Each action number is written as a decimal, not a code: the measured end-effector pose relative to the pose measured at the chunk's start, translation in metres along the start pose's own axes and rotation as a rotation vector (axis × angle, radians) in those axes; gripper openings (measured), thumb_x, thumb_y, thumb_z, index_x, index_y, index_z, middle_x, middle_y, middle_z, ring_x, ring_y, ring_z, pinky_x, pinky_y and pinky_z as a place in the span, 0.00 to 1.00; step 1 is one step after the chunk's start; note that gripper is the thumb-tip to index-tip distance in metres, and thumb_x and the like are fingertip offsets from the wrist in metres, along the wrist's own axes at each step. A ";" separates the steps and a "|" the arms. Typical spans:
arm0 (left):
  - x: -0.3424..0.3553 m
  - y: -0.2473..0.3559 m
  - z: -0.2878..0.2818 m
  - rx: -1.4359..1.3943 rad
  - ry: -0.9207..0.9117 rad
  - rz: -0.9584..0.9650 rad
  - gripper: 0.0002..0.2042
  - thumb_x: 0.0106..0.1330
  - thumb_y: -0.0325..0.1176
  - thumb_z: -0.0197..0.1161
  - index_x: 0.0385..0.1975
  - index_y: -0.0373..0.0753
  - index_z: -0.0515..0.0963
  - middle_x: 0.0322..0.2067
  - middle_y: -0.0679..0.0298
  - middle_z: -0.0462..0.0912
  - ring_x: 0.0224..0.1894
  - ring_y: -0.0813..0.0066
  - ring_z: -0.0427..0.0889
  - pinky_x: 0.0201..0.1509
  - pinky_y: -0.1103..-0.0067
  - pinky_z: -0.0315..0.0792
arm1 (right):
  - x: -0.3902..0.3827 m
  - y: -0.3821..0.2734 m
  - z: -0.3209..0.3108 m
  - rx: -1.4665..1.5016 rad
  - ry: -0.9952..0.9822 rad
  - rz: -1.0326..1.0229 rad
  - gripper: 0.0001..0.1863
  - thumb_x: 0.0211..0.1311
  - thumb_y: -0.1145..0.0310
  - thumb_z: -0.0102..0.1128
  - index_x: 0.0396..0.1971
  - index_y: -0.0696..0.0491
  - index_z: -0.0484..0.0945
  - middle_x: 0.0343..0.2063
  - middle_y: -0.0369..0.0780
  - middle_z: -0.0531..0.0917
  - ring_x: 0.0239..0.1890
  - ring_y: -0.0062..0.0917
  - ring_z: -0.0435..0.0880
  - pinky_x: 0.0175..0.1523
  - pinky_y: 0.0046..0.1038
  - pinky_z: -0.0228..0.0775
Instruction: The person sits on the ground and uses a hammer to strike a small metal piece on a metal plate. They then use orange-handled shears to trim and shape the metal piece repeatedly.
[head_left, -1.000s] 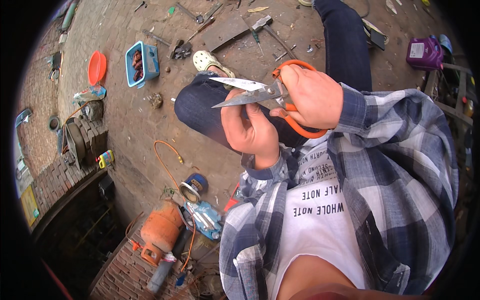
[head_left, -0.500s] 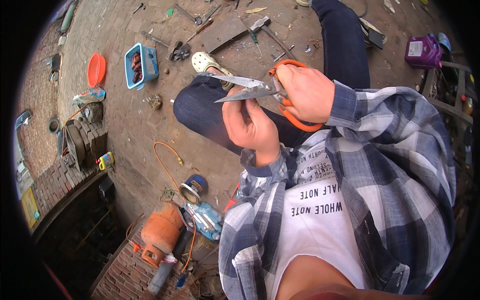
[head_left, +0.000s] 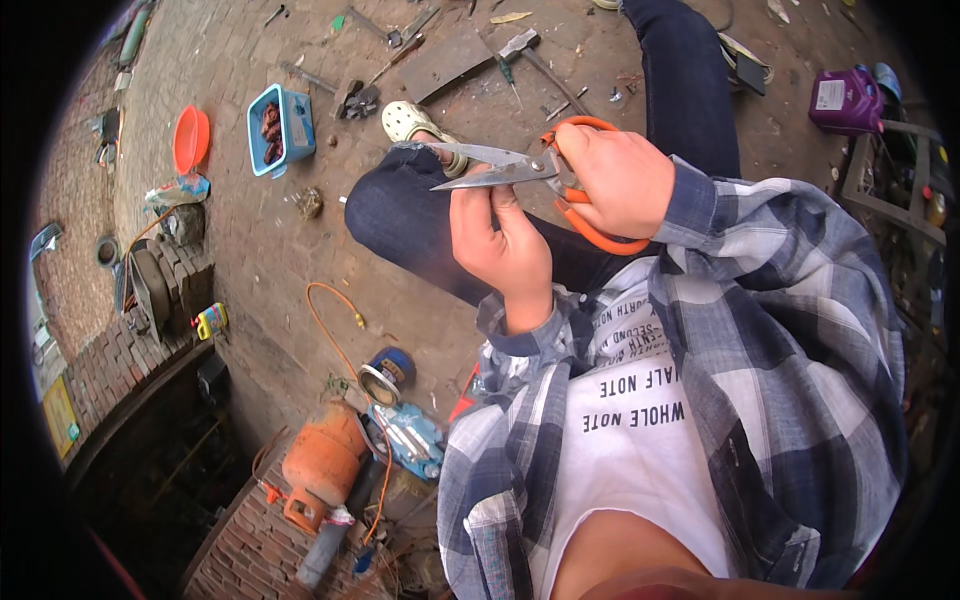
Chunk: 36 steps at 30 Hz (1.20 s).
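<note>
My right hand grips a pair of scissors by its orange handles. The two grey metal blades point left and stand a little apart. Just below the lower blade is my left hand, its thumb and fingertips brought together against or close to that blade. Whatever the fingertips may pinch is too small or hidden to make out. Both hands are above my lap, over my legs in dark jeans.
A blue basket holding brown pieces and an orange basin stand at far left. Hammers and a metal plate lie ahead. An orange gas cylinder stands near left, a purple jug at right.
The scissor blades have closed a little, the lower one swinging upward. My left hand has risen slightly along with it, its fingertips still at the blade.
</note>
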<state>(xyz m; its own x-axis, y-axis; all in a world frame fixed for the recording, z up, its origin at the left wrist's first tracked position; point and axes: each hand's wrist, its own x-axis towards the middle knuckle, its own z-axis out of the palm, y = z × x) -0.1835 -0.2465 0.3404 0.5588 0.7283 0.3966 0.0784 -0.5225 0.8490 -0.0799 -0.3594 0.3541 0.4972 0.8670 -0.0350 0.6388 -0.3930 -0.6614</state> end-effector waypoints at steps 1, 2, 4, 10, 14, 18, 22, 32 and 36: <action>0.000 0.002 0.000 -0.061 0.001 -0.041 0.06 0.63 0.20 0.58 0.38 0.29 0.79 0.33 0.56 0.81 0.35 0.63 0.81 0.41 0.76 0.73 | -0.001 0.002 -0.001 0.013 0.016 -0.019 0.25 0.48 0.65 0.68 0.38 0.61 0.64 0.27 0.50 0.78 0.32 0.48 0.80 0.34 0.42 0.71; 0.000 0.003 0.000 -0.122 0.003 -0.083 0.06 0.63 0.20 0.58 0.38 0.29 0.79 0.33 0.56 0.81 0.35 0.62 0.81 0.41 0.76 0.73 | -0.001 0.001 -0.001 0.019 0.051 -0.044 0.26 0.48 0.64 0.69 0.39 0.61 0.64 0.28 0.50 0.78 0.33 0.47 0.79 0.34 0.41 0.71; 0.001 0.002 0.000 -0.058 0.035 -0.009 0.06 0.61 0.18 0.59 0.36 0.29 0.79 0.34 0.56 0.82 0.35 0.62 0.81 0.42 0.76 0.74 | -0.001 -0.003 -0.003 0.025 0.118 -0.094 0.27 0.49 0.61 0.69 0.39 0.62 0.64 0.29 0.50 0.77 0.35 0.47 0.79 0.36 0.40 0.71; 0.004 0.010 -0.004 0.079 0.016 0.103 0.08 0.57 0.16 0.60 0.35 0.30 0.80 0.34 0.55 0.83 0.36 0.60 0.83 0.41 0.75 0.75 | 0.000 -0.007 -0.002 -0.051 0.139 -0.084 0.32 0.52 0.52 0.68 0.42 0.65 0.67 0.36 0.51 0.77 0.43 0.45 0.78 0.45 0.37 0.72; 0.002 0.002 -0.004 0.110 0.038 0.126 0.08 0.56 0.15 0.60 0.35 0.30 0.80 0.33 0.55 0.83 0.35 0.60 0.83 0.40 0.74 0.75 | -0.002 -0.007 0.005 -0.010 0.137 -0.034 0.28 0.50 0.60 0.70 0.39 0.63 0.64 0.33 0.52 0.75 0.39 0.47 0.77 0.42 0.39 0.70; -0.002 -0.001 -0.002 0.118 0.059 0.114 0.08 0.57 0.15 0.60 0.35 0.30 0.80 0.33 0.55 0.83 0.34 0.61 0.83 0.39 0.74 0.75 | -0.002 -0.004 0.013 -0.008 0.147 -0.043 0.25 0.50 0.63 0.68 0.38 0.62 0.64 0.31 0.52 0.76 0.37 0.47 0.78 0.40 0.40 0.71; -0.005 -0.002 0.001 0.054 0.043 0.014 0.07 0.58 0.16 0.61 0.35 0.29 0.79 0.31 0.55 0.82 0.34 0.62 0.83 0.39 0.75 0.75 | 0.006 0.002 0.009 0.046 -0.072 0.096 0.24 0.54 0.62 0.65 0.42 0.64 0.67 0.31 0.53 0.80 0.37 0.46 0.81 0.41 0.40 0.73; 0.003 0.009 -0.006 -0.600 -0.024 -0.364 0.07 0.68 0.23 0.58 0.40 0.27 0.77 0.32 0.59 0.82 0.34 0.76 0.82 0.41 0.81 0.76 | 0.002 0.005 0.017 0.420 0.004 0.090 0.21 0.60 0.58 0.63 0.35 0.59 0.65 0.24 0.46 0.72 0.26 0.41 0.71 0.34 0.34 0.67; 0.003 0.004 -0.010 -0.532 -0.040 -0.370 0.07 0.67 0.24 0.59 0.40 0.26 0.78 0.33 0.59 0.82 0.33 0.76 0.81 0.41 0.81 0.76 | -0.006 0.000 0.009 0.295 0.139 -0.059 0.24 0.54 0.59 0.68 0.39 0.59 0.66 0.32 0.47 0.72 0.34 0.41 0.73 0.40 0.35 0.67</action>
<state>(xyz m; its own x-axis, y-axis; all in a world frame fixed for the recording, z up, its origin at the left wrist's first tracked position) -0.1896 -0.2422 0.3479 0.6048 0.7954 0.0405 -0.1425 0.0581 0.9881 -0.0881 -0.3621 0.3480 0.5528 0.8273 0.0995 0.4819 -0.2200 -0.8482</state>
